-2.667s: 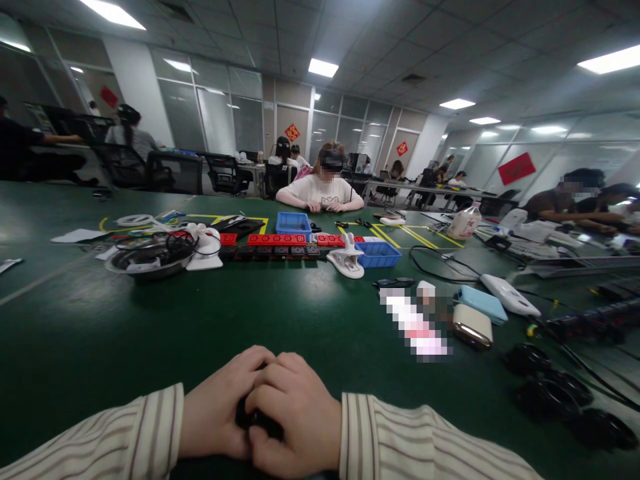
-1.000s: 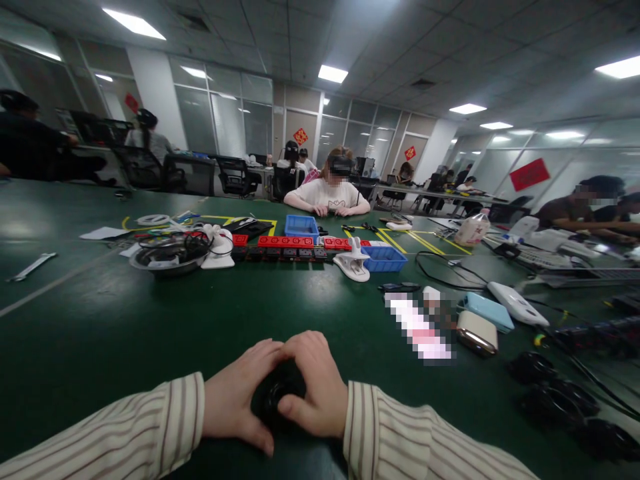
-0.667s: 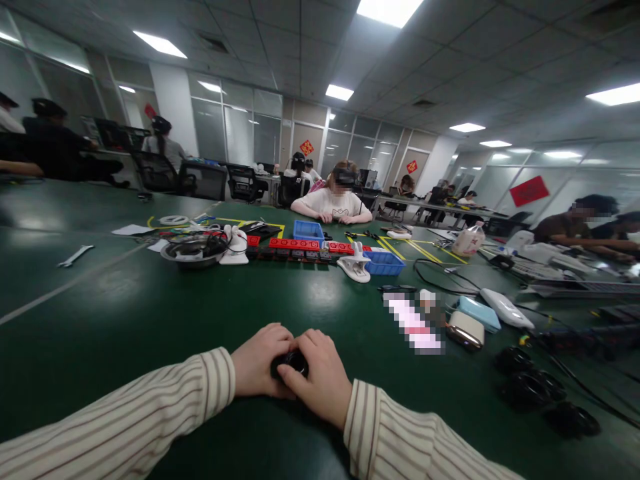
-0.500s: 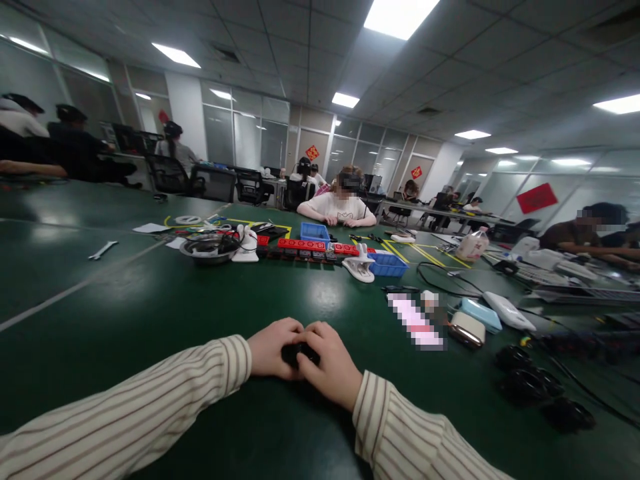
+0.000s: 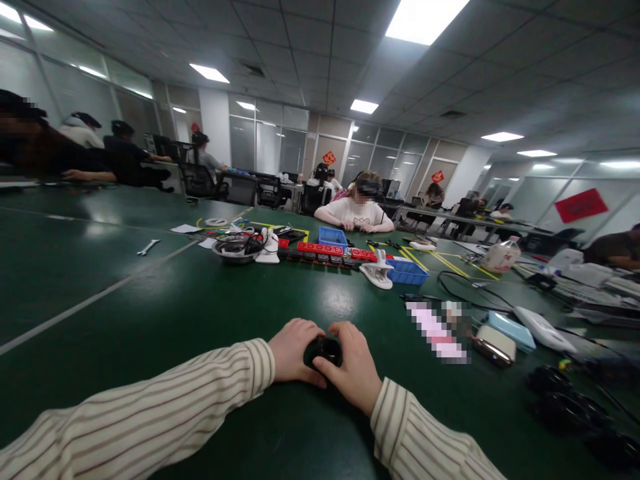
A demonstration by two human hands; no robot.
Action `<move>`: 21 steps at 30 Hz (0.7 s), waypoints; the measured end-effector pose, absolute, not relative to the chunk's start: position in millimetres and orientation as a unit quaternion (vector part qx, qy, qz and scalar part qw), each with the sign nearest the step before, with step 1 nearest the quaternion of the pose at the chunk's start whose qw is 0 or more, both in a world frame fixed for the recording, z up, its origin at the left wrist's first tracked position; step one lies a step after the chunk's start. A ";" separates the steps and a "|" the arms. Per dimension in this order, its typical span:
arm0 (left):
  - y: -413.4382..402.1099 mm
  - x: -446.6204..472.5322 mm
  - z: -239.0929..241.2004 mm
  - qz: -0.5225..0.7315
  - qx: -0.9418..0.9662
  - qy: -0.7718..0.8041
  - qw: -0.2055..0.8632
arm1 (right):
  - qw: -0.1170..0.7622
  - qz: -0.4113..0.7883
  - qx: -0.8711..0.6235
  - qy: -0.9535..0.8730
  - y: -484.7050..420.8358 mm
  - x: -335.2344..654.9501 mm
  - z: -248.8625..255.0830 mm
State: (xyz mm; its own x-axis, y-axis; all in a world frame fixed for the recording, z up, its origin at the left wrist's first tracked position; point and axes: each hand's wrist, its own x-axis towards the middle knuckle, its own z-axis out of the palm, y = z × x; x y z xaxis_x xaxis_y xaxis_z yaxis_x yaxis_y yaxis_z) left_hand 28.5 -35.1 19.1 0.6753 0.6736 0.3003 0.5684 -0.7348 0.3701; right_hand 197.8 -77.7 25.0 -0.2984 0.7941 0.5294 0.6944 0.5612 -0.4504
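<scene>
Both my hands rest together on the green table (image 5: 150,313), near its front edge. Between them sits a small round black object (image 5: 323,350), what it is I cannot make out. My left hand (image 5: 293,350) curls around its left side. My right hand (image 5: 356,370) wraps its right side, with the fingers over the top. Striped sleeves cover both forearms.
Right of my hands lie a cream case (image 5: 495,345), a light blue case (image 5: 511,330), a white device (image 5: 544,329) and black round parts (image 5: 565,403). Farther back stand a metal bowl (image 5: 236,249), red blocks (image 5: 320,249) and blue bins (image 5: 407,271). A person (image 5: 357,210) sits opposite.
The view has lifted and swung left, so my hands sit farther out on the table. They opened round the black object a second ago and have closed on it again.
</scene>
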 end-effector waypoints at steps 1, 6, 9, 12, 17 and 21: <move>-37.2 29.2 18.3 0.215 0.903 0.352 0.118 | 0.366 0.066 -0.472 -0.799 -77.3 196.7 24.4; -38.4 31.2 15.3 0.215 0.901 0.357 0.119 | 0.359 0.084 -0.458 -0.809 -77.3 195.1 27.7; -35.7 30.2 14.9 0.210 0.905 0.344 0.135 | 0.359 0.112 -0.402 -0.835 -78.6 198.8 32.8; -34.2 29.5 13.6 0.208 0.904 0.342 0.147 | 0.358 0.141 -0.336 -0.860 -80.0 202.0 36.9; -33.8 29.5 9.8 0.206 0.904 0.343 0.149 | 0.371 0.148 -0.310 -0.863 -82.0 202.3 39.1; -36.7 29.2 11.4 0.206 0.903 0.349 0.145 | 0.398 0.123 -0.388 -0.822 -81.9 201.2 35.9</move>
State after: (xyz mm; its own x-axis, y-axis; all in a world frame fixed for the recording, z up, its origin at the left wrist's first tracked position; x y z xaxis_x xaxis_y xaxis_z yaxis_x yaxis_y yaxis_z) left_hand 29.2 -36.7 11.4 0.6723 0.6892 0.2702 0.5699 -0.7148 0.4053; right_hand 201.2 -81.9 35.9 -0.3829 0.7354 0.5591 0.5393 0.6693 -0.5110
